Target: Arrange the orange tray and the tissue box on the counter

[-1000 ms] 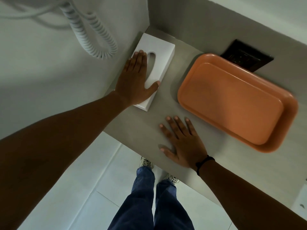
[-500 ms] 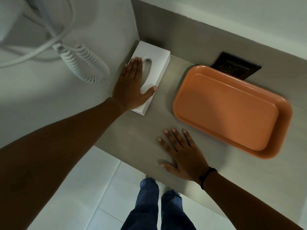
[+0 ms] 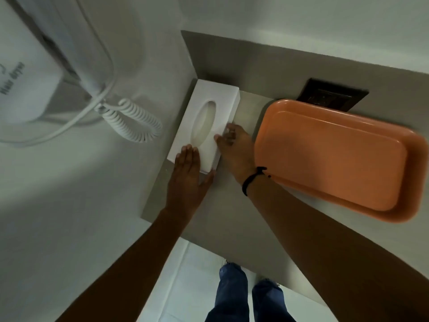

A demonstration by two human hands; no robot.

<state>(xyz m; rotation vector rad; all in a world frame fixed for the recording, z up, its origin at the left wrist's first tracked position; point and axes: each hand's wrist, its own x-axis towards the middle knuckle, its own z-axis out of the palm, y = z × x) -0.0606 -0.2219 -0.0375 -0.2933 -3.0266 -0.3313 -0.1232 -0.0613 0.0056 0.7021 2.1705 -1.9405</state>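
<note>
Fingers together, flat: left hand [image 3: 188, 180] on near end of white rectangular cardboard tissue box [image 3: 204, 123], upper centre of frame. Right hand [image 3: 234, 154] fingertips pressed against its right side. Orange rounded plastic tray [image 3: 336, 156] at right, on grey counter [image 3: 222, 219].

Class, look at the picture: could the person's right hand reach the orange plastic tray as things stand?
Probably yes. The right hand rests at the white rectangular tissue box, and the orange plastic tray lies just beside that wrist with nothing between.
</note>
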